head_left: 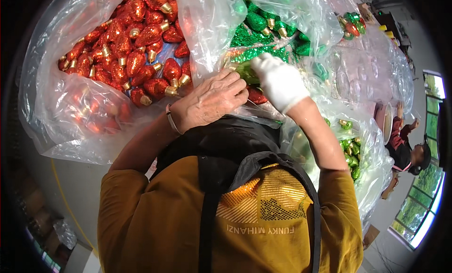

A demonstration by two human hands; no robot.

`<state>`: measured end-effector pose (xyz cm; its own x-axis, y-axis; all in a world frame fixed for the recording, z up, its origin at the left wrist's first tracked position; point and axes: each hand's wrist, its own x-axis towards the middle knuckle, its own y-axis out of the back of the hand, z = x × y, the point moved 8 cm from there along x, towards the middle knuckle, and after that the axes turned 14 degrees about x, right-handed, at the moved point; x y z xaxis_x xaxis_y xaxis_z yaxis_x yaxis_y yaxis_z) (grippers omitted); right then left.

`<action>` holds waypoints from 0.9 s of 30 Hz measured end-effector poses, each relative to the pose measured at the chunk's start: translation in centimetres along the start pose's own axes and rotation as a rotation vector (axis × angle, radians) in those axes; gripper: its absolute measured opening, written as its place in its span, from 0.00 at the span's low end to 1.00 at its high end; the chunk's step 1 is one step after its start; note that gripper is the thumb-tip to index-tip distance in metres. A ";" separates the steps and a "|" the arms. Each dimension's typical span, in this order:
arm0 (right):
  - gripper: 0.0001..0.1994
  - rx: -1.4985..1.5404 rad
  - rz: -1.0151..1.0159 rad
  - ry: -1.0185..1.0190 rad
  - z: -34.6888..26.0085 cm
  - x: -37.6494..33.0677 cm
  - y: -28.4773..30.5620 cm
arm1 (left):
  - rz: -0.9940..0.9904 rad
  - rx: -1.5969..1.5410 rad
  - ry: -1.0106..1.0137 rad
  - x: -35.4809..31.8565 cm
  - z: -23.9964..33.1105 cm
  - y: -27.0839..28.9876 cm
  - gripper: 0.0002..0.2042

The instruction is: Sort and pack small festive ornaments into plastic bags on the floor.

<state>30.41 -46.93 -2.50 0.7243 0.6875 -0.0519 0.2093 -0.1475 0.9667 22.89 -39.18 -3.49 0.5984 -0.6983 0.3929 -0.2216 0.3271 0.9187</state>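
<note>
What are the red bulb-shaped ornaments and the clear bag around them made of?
Red bulb-shaped ornaments: perhaps glitter-coated plastic or glass, given the grainy sparkle; shiny gold threaded bases look metallic. Clear bag: probably thin plastic film, glossy and wrinkled.

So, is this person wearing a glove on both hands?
No, only the right hand wears a white glove; the left hand is bare.

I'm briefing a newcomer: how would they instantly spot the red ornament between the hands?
Start at the big red ornament heap, upper left. Go right, past the bare left hand, to the gloved right hand. Between them shows the red ornament, set apart by colour from the green piece above.
</note>
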 end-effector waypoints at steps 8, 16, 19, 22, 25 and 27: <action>0.08 0.065 0.101 0.133 -0.8 1.0 -0.1 | -0.009 -0.044 -0.010 0.9 0.1 0.1 0.08; 0.08 0.013 -0.234 0.152 0.1 0.3 -1.1 | 0.028 -0.113 -0.020 0.8 -0.7 0.2 0.07; 0.08 0.196 -0.196 0.052 -0.6 -0.9 0.9 | 0.017 -0.124 -0.004 1.0 -0.6 0.4 0.07; 0.08 0.196 -0.121 0.111 -0.9 -0.3 -1.1 | 0.009 -0.126 -0.003 0.9 -0.7 0.4 0.07; 0.08 0.230 -0.108 0.145 0.0 0.4 -1.6 | 0.006 -0.115 0.001 0.5 -0.9 0.3 0.07; 0.08 0.302 -0.147 0.156 0.9 1.0 -1.6 | -0.011 -0.098 -0.011 0.6 -0.9 0.4 0.06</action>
<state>31.39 -46.70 -4.28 0.5680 0.8138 -0.1229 0.5047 -0.2264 0.8331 23.86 -38.94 -2.90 0.5919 -0.7089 0.3835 -0.1380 0.3797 0.9148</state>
